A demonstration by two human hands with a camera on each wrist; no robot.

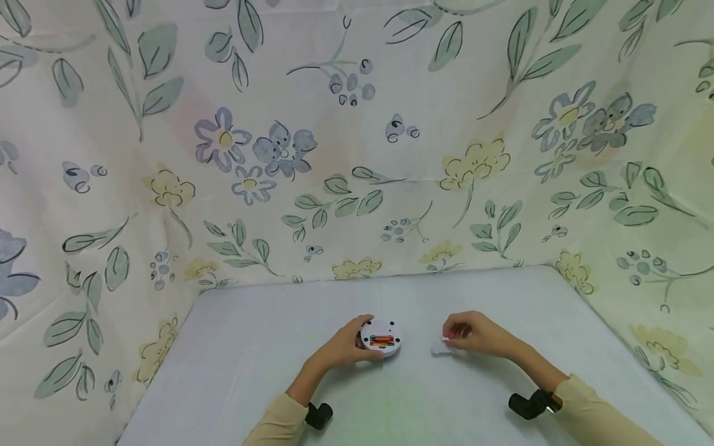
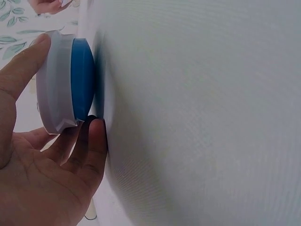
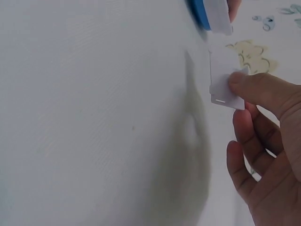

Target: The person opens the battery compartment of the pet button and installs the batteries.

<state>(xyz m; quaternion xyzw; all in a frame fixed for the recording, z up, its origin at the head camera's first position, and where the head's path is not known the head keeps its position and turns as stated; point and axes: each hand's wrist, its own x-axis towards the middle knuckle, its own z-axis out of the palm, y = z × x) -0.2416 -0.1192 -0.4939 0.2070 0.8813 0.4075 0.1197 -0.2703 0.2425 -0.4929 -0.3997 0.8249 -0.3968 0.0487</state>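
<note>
In the head view a round white device (image 1: 382, 327) lies with its underside up. Two orange-red batteries (image 1: 382, 340) sit side by side in its uncovered battery compartment. My left hand (image 1: 344, 344) grips the device by its rim, thumb on the near side and fingers around the far side. The left wrist view shows the device's blue face (image 2: 83, 80) turned down toward the table. To the right, my right hand (image 1: 478, 334) pinches a thin white battery cover (image 3: 225, 77) between thumb and fingers, apart from the device.
A white cloth-covered table (image 1: 268, 347) lies beneath both hands. Behind it and at the sides hangs a floral curtain (image 1: 346, 148). A black wrist camera (image 1: 319, 415) is on the left wrist and another black camera (image 1: 527, 406) on the right.
</note>
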